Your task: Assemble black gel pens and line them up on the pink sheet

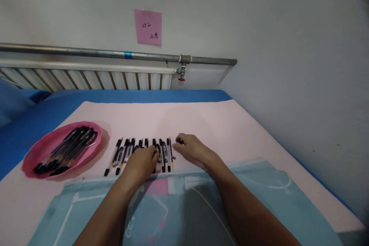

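Note:
Dismantled pens with black ends, clear barrels, thin refills and loose caps lie in a row on the pale pink table cover. My left hand rests over the middle of this row, its fingers bent down at one pen; whatever lies between the fingertips is hidden. Just right of the row's end, my right hand is closed in a pinch. A small black piece shows between its thumb and fingers, too small to name surely. A thin refill lies nearest to that hand.
To the left stands a pink oval basket with several black-ended pens in it. A blue-green patterned cloth covers the near edge, under my forearms. Behind the table are a radiator, a metal pipe and the wall.

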`<state>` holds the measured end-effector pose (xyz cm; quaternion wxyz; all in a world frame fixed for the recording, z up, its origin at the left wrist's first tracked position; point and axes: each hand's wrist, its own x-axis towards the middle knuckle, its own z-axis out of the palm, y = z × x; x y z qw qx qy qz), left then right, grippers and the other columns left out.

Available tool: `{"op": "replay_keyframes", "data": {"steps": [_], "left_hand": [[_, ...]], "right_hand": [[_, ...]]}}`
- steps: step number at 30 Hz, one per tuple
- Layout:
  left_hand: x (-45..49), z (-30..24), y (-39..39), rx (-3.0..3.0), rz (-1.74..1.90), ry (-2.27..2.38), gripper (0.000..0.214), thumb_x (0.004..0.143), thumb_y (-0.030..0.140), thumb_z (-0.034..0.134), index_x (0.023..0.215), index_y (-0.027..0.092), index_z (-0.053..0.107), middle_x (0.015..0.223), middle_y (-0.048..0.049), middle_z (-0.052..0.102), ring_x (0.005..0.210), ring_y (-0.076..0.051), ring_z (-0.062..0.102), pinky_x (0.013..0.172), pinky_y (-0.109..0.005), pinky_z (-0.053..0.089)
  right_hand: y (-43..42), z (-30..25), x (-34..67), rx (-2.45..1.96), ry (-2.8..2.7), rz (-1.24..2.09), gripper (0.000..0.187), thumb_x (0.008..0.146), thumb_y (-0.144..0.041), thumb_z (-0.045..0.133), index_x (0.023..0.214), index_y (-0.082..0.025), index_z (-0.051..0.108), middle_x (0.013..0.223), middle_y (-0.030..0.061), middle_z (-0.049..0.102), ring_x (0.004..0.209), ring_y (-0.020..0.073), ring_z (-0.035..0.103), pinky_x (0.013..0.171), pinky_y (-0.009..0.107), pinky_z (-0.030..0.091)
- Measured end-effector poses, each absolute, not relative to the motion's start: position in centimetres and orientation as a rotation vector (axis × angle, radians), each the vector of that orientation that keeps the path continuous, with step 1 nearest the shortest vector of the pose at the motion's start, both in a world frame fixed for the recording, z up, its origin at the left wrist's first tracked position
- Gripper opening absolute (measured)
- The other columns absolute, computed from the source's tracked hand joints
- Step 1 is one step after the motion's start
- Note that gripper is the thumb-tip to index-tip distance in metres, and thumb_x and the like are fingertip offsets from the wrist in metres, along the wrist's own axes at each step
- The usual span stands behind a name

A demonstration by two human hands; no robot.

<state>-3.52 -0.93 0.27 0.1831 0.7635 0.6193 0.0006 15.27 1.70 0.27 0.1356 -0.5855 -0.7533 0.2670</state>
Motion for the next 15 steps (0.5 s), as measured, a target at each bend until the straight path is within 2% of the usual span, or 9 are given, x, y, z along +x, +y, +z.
{"op": "replay_keyframes", "data": {"steps": [2, 4, 8, 15], "left_hand": [[-3.52, 0.26, -0.92, 2.154, -0.007, 1.753, 0.03, 0.085, 0.034, 0.033, 0.086, 0.02, 0.059, 0.087, -0.0073, 0.068, 0.082, -0.022, 0.061, 0.064, -0.028, 0.037], [-3.55, 0.25, -0.94, 2.156, -0.019, 1.757, 0.03, 0.085, 0.035, 0.032, 0.086, 0.02, 0.058, 0.086, -0.0076, 0.068, 0.082, -0.022, 0.061, 0.064, -0.029, 0.037], [-3.62, 0.22, -1.0, 2.175, -0.011, 1.748, 0.031, 0.086, 0.036, 0.031, 0.086, 0.02, 0.058, 0.086, -0.0079, 0.067, 0.082, -0.023, 0.061, 0.064, -0.03, 0.038], [-3.46, 0.41, -1.09, 2.138, -0.042, 1.761, 0.031, 0.086, 0.035, 0.032, 0.087, 0.019, 0.058, 0.088, -0.0081, 0.067, 0.083, -0.022, 0.061, 0.065, -0.029, 0.038]], "right_hand": [[1.99, 0.07, 15.11, -1.706, -2.128, 0.672, 0.03, 0.076, -0.031, 0.05, 0.1, -0.014, 0.058, 0.092, 0.008, 0.062, 0.077, 0.0158, 0.053, 0.063, 0.024, 0.035], [2.13, -0.1, 15.01, -1.722, -2.146, 0.643, 0.031, 0.075, -0.028, 0.051, 0.103, -0.014, 0.057, 0.093, 0.0085, 0.061, 0.077, 0.0158, 0.052, 0.064, 0.024, 0.035], [2.14, -0.51, 15.12, -1.668, -2.297, 0.562, 0.016, 0.072, -0.019, 0.051, 0.086, -0.015, 0.059, 0.082, 0.0057, 0.059, 0.07, 0.0137, 0.049, 0.062, 0.023, 0.031], [1.98, -0.45, 14.9, -1.576, -2.322, 0.632, 0.008, 0.073, -0.016, 0.048, 0.075, -0.015, 0.056, 0.074, 0.0029, 0.057, 0.064, 0.011, 0.046, 0.055, 0.021, 0.027]]}}
